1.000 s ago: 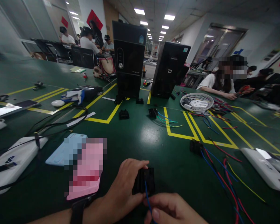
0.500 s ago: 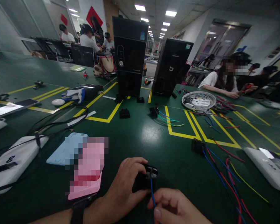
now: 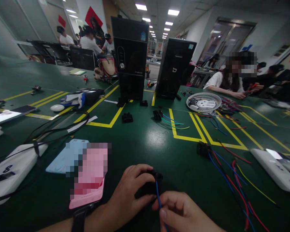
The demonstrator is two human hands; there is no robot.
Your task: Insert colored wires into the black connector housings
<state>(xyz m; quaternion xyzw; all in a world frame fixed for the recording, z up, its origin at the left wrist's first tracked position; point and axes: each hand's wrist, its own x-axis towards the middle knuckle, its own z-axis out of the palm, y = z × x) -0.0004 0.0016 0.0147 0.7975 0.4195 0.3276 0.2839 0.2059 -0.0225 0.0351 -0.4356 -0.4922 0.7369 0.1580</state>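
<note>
Clamping fingers on a black connector block [image 3: 157,175], left hand [image 3: 130,188] is seemingly steadying it at the worktop's [image 3: 132,145] near side; right hand's [image 3: 181,209] fingers are pinching a blue wire [image 3: 158,195] close to the block, probably for control; wired black connector [image 3: 204,150] is lying farther right.

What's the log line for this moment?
left hand: holds block | right hand: pinches blue wire | wire end: at block, seating unclear
</note>
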